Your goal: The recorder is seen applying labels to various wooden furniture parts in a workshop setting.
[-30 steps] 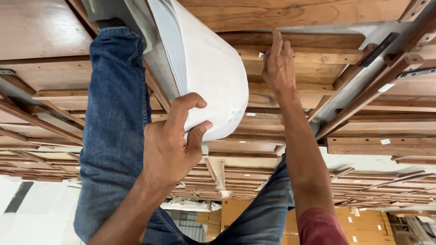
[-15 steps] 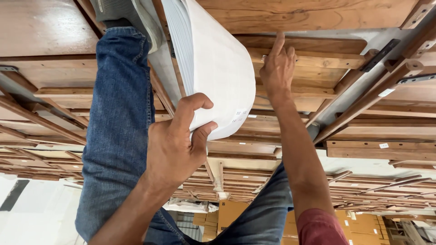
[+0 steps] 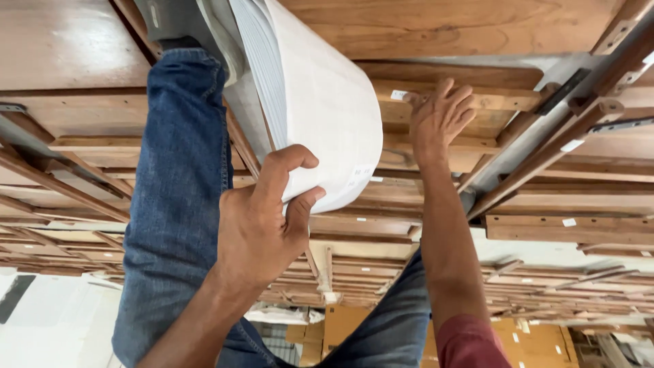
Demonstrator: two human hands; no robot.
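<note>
Paper stack (image 3: 320, 102) gripped by left hand (image 3: 262, 225); right hand (image 3: 439, 119) flat, fingers spread, on wooden boards (image 3: 449, 27).

Long brown wooden slats and framed wooden panels (image 3: 477, 27) lie in rows across the whole view, some bearing small white stickers (image 3: 569, 222) and dark metal brackets (image 3: 562, 88); blue denim trouser legs (image 3: 180, 177) cross them at the left, and flat yellow-brown cardboard boxes (image 3: 538, 341) sit at the bottom edge
</note>
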